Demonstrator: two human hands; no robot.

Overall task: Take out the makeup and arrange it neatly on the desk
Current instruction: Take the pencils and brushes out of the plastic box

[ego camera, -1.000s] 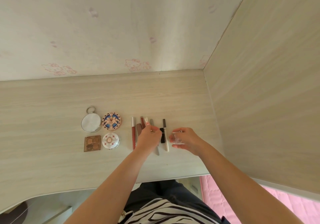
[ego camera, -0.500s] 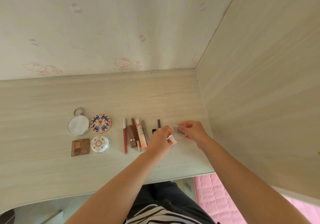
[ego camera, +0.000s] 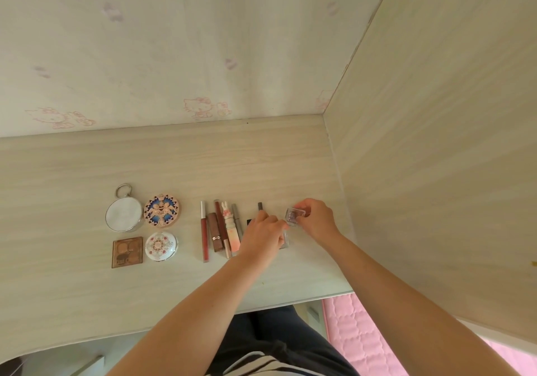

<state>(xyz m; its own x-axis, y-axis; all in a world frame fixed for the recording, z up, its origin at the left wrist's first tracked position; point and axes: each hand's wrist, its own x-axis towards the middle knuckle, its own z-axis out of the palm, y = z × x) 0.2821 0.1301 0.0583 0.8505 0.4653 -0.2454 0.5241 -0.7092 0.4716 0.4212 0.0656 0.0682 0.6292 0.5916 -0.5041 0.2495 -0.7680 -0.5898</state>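
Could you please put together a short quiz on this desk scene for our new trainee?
1. True or false: the right hand pinches a small clear case.
2. Which item lies just nearer the person than the round mirror? A: the square brown palette. B: a hairbrush. C: a perfume bottle.
3. How many round items, the mirror included, lie to the left of the row of tubes?
Key: 1 true; 2 A; 3 three.
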